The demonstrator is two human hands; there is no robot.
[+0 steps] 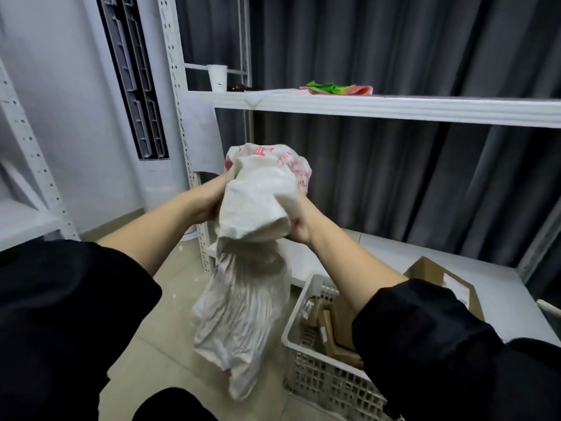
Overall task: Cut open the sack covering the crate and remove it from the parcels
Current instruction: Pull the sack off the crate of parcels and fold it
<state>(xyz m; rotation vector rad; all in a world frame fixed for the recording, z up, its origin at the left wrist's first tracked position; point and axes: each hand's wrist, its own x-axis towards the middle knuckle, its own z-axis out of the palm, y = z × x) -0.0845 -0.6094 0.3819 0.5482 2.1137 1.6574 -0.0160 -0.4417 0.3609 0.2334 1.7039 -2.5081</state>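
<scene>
Head view puts my black sleeves (76, 314) nearest, and beyond them both hands curled round the bunched white woven sack (255, 226), left hand (209, 202) on one side, right hand (299, 224) on the other, its tail hanging over the floor. To my right the white plastic crate (318, 372) stands uncovered with cardboard parcels (337, 323) showing. I judge removal done; only putting the sack aside remains, perhaps on the shelf (394, 107) behind

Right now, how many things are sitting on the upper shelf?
3 that I can make out: a white paper cup at the left end, a small dark object just right of it, and a green and pink cloth further right. More could be hidden.
</scene>
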